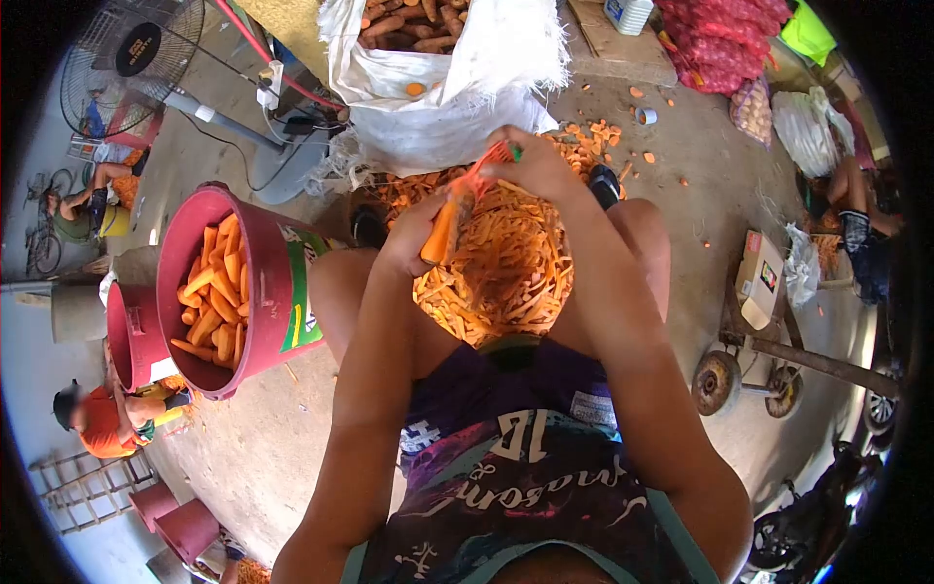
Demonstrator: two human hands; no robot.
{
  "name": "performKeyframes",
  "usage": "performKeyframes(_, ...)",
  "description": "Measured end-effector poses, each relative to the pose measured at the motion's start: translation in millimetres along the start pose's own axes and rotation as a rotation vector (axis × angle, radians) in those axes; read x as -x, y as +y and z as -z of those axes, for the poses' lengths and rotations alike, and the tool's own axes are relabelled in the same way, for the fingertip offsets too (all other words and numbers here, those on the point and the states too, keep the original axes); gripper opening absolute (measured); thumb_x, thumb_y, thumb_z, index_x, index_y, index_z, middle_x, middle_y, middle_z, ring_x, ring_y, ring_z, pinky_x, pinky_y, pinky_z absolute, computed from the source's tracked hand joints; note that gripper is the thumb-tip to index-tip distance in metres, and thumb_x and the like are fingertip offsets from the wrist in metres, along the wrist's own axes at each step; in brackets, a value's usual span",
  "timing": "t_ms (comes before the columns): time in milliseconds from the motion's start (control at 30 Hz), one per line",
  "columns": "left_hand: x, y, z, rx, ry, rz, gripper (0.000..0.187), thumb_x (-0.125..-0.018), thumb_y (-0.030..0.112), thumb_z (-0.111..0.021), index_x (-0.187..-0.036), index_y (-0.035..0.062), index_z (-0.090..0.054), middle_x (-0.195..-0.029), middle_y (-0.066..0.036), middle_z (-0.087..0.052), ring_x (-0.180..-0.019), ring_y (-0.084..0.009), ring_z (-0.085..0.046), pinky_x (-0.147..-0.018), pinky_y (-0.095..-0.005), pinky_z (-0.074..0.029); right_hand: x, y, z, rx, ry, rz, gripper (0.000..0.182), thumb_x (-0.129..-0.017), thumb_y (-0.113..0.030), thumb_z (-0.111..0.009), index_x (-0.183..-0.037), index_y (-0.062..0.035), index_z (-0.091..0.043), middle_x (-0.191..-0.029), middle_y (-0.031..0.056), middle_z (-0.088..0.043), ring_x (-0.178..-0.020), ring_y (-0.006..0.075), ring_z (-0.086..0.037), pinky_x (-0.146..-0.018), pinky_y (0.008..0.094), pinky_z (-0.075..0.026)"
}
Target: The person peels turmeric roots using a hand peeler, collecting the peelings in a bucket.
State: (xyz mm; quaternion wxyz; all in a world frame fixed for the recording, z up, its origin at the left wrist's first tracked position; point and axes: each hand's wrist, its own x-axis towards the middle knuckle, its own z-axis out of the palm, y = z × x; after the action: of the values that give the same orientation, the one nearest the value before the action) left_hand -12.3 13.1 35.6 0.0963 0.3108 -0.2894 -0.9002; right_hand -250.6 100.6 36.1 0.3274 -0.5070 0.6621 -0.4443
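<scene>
My left hand [416, 232] is closed around a carrot [444, 231] that points down and shows bright orange flesh at its lower end. My right hand [538, 167] grips a red peeler [494, 159], which lies over the carrot's upper end. Below both hands, between my knees, a heap of orange peelings [506, 258] fills a container whose rim is mostly hidden. More peelings [584, 144] lie on the floor beyond it.
A red tub [282, 282] of peeled carrots [216, 292] stands left. Ahead is a white sack [428, 122] of unpeeled carrots [413, 24]. A fan [136, 54] stands upper left, a wheeled cart [754, 355] right. Other people [102, 419] sit around the edges.
</scene>
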Motion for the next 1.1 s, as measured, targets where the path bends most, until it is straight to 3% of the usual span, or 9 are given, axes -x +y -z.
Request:
performKeyframes(100,20,5,-17,-0.205,0.123,0.004,0.036,-0.113,0.039,-0.048,-0.126,0.0082,-0.061,-0.086,-0.004,-0.066,-0.066,-0.0158,-0.063,-0.056,-0.0297,-0.053,-4,-10,25,0.174,0.115,-0.262,0.047,-0.084,-0.036,-0.089,-0.12,-0.0149,-0.066,-0.107,0.0088,-0.073,-0.103,0.0238,-0.069,-0.093,0.0371,-0.053)
performKeyframes(233,15,4,11,-0.216,0.153,-0.029,0.037,-0.112,0.039,-0.051,-0.127,0.007,-0.061,-0.092,-0.005,-0.066,-0.073,-0.0157,-0.065,-0.061,-0.0322,-0.055,1,-19,30,0.18,0.122,-0.288,0.046,-0.085,-0.035,-0.089,-0.119,-0.0159,-0.066,-0.108,0.0101,-0.073,-0.105,0.0238,-0.069,-0.094,0.037,-0.053)
performKeyframes(300,5,7,14,-0.119,0.311,-0.068,0.039,-0.113,0.038,-0.05,-0.136,0.0077,-0.058,-0.097,-0.005,-0.068,-0.082,-0.0174,-0.068,-0.065,-0.0367,-0.059,9,-27,17,0.157,0.079,-0.173,0.047,-0.083,-0.03,-0.091,-0.119,-0.0113,-0.067,-0.111,0.0083,-0.071,-0.105,0.0243,-0.067,-0.097,0.0371,-0.051)
performKeyframes(400,-6,7,36,-0.109,0.185,-0.051,0.039,-0.114,0.037,-0.047,-0.138,0.008,-0.056,-0.102,-0.006,-0.069,-0.083,-0.018,-0.069,-0.069,-0.0366,-0.06,22,-40,-10,0.053,-0.095,0.011,0.046,-0.082,-0.027,-0.091,-0.119,-0.0118,-0.069,-0.117,0.0082,-0.072,-0.11,0.0248,-0.067,-0.101,0.036,-0.05)
performKeyframes(733,-4,-5,10,-0.061,0.054,-0.036,0.039,-0.115,0.035,-0.045,-0.139,0.0075,-0.057,-0.107,-0.006,-0.069,-0.086,-0.0178,-0.069,-0.07,-0.0337,-0.059,14,-32,-10,0.119,-0.078,0.038,0.048,-0.082,-0.027,-0.09,-0.122,-0.0125,-0.068,-0.113,0.0095,-0.074,-0.106,0.0259,-0.069,-0.098,0.0369,-0.052)
performKeyframes(833,0,-7,0,-0.115,0.168,-0.021,0.036,-0.113,0.036,-0.049,-0.133,0.009,-0.06,-0.099,-0.004,-0.068,-0.078,-0.0173,-0.067,-0.063,-0.0317,-0.057,4,-32,20,0.263,0.033,-0.223,0.055,-0.079,-0.038,-0.091,-0.121,-0.0113,-0.068,-0.116,0.0144,-0.074,-0.111,0.029,-0.071,-0.097,0.0415,-0.054)
performKeyframes(900,7,-2,-4,-0.156,0.249,-0.006,0.033,-0.113,0.037,-0.051,-0.13,0.0099,-0.061,-0.094,-0.004,-0.067,-0.072,-0.0172,-0.066,-0.058,-0.0305,-0.056,-1,-24,31,0.067,0.084,-0.37,0.054,-0.079,-0.041,-0.091,-0.118,-0.0133,-0.067,-0.11,0.0135,-0.074,-0.107,0.0283,-0.071,-0.094,0.0427,-0.055)
performKeyframes(1033,7,6,10,-0.124,0.256,-0.04,0.035,-0.112,0.04,-0.051,-0.124,0.0084,-0.062,-0.088,-0.006,-0.067,-0.068,-0.0168,-0.065,-0.059,-0.0318,-0.056,7,-26,11,0.213,0.097,-0.227,0.056,-0.078,-0.042,-0.091,-0.12,-0.0142,-0.067,-0.11,0.0135,-0.075,-0.106,0.029,-0.071,-0.094,0.043,-0.054)
performKeyframes(1100,-9,1,32,-0.064,0.181,-0.064,0.04,-0.113,0.044,-0.048,-0.126,0.0089,-0.062,-0.09,-0.006,-0.069,-0.065,-0.0158,-0.066,-0.055,-0.03,-0.055,20,-39,-12,0.202,-0.097,-0.052,0.059,-0.077,-0.04,-0.092,-0.123,-0.0122,-0.067,-0.115,0.0153,-0.075,-0.109,0.0313,-0.072,-0.096,0.0428,-0.054)
